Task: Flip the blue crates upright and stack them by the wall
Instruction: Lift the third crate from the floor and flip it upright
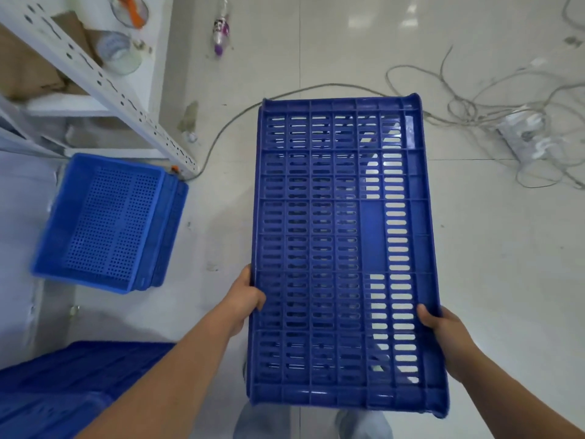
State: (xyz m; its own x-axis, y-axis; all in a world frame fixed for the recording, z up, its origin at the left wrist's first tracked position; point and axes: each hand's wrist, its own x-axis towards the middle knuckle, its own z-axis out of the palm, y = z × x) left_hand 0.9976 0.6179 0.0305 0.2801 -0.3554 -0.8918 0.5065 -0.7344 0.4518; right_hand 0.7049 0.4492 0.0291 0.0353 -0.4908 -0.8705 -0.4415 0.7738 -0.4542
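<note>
Btwn both hands: slotted rect. plastic crate (343, 248)

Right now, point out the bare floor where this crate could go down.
Bare tile lies between the held crate and the lighter blue basket stack. Beyond, the cable tangle crowds the right; the shelving and dark crates crowd the left.

Glossy white tiled floor (490, 248). Stack of light blue perforated crates (107, 223) set by shelf post at left; dark blue crates (57, 384) at lower left. Tangled grey cables (474, 99) and power strip (525, 134) strewn at upper right; plastic bottle (221, 30) laid at top.
</note>
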